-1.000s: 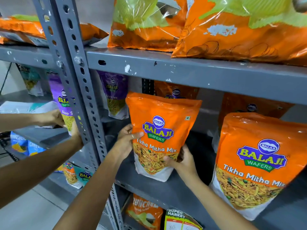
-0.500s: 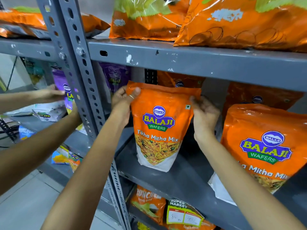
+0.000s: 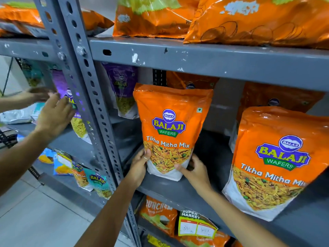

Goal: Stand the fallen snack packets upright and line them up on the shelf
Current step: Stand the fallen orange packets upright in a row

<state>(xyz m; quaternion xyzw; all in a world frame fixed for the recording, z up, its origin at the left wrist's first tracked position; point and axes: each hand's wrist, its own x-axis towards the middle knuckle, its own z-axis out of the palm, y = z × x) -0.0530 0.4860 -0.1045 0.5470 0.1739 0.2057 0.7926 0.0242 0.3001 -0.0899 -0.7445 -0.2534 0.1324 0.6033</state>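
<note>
An orange Tikha Mitha Mix packet (image 3: 170, 129) stands upright on the grey middle shelf (image 3: 201, 196). My left hand (image 3: 139, 166) grips its lower left corner and my right hand (image 3: 195, 171) grips its lower right corner, thumb across the white base. A second, larger-looking orange packet of the same kind (image 3: 277, 157) stands to the right at the shelf's front edge. More orange packets (image 3: 190, 82) stand behind in shadow. A purple packet (image 3: 122, 88) stands at the back left.
A perforated grey upright post (image 3: 85, 97) divides the rack. Left of it, another person's two hands (image 3: 53, 118) touch a purple packet (image 3: 71, 104). Large orange bags (image 3: 258, 20) lie on the top shelf. Smaller packets (image 3: 160, 216) fill the lower shelves.
My hands have slid from the packet's top corners down to its bottom corners. The packet still stands upright. The other person's hands have shifted on the purple packet at left.
</note>
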